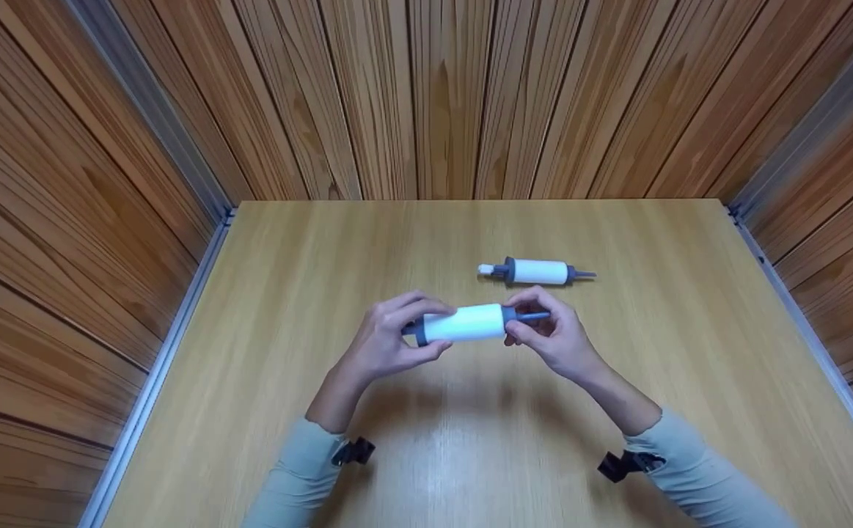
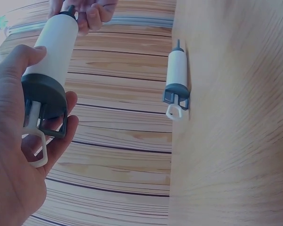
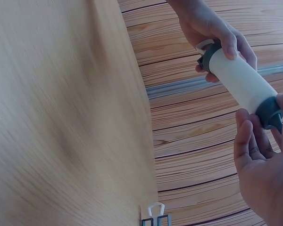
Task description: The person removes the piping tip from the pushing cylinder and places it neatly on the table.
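A large syringe (image 1: pixel 471 323) with a white barrel, dark grey end caps and a thin grey nozzle is held level over the table by both hands. My left hand (image 1: pixel 389 336) grips the barrel near its handle end, thumb on one side and fingers on the other. A white loop handle (image 2: pixel 37 146) sticks out behind the grey collar, close to the palm. At the opposite end, the fingers and thumb of my right hand (image 1: pixel 562 341) pinch the grey nozzle cap (image 3: pixel 270 113). The nozzle points to the right, past the right thumb.
Behind the hands, a second similar syringe (image 1: pixel 541 271) lies on the wooden table (image 1: pixel 309 257), its white loop handle to the left and nozzle to the right. Wood-plank walls (image 1: pixel 441 95) with metal edge rails (image 1: pixel 155 403) enclose the back and sides.
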Demonstrator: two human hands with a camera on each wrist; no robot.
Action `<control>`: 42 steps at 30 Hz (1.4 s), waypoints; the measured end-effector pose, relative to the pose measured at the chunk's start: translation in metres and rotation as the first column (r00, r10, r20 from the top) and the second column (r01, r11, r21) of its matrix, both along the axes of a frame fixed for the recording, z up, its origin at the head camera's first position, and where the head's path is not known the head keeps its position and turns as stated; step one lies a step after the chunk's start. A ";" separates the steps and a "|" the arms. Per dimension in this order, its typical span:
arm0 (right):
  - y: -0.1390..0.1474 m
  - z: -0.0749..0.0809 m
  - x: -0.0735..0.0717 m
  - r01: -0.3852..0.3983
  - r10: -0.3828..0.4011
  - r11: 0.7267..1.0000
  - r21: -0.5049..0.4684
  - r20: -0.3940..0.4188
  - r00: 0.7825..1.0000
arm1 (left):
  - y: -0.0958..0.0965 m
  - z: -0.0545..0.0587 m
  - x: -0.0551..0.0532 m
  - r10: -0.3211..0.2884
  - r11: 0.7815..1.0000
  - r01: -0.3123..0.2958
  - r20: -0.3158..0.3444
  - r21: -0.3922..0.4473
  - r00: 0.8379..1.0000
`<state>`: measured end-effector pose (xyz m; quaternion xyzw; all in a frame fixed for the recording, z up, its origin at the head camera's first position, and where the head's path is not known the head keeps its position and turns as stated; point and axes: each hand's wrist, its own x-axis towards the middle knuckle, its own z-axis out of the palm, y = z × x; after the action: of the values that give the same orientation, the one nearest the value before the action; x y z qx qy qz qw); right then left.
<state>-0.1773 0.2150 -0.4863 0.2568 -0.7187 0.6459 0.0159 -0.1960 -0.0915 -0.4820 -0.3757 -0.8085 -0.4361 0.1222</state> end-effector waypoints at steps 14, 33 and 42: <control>0.002 0.002 0.003 -0.029 0.031 0.999 0.024 -0.059 0.998 | 0.000 0.002 0.000 -0.008 1.000 0.008 -0.011 0.001 1.000; 0.005 0.004 0.000 -0.051 0.051 0.998 0.038 0.001 0.999 | 0.003 0.002 0.004 0.005 1.000 -0.006 -0.027 -0.030 1.000; 0.004 0.005 0.002 -0.046 0.046 0.998 0.038 0.010 0.999 | 0.003 0.003 0.004 -0.004 1.000 0.003 -0.039 -0.024 0.999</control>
<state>-0.1749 0.2195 -0.4817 0.2705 -0.7248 0.6336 -0.0073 -0.1918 -0.0885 -0.4794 -0.3868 -0.8105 -0.4192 0.1327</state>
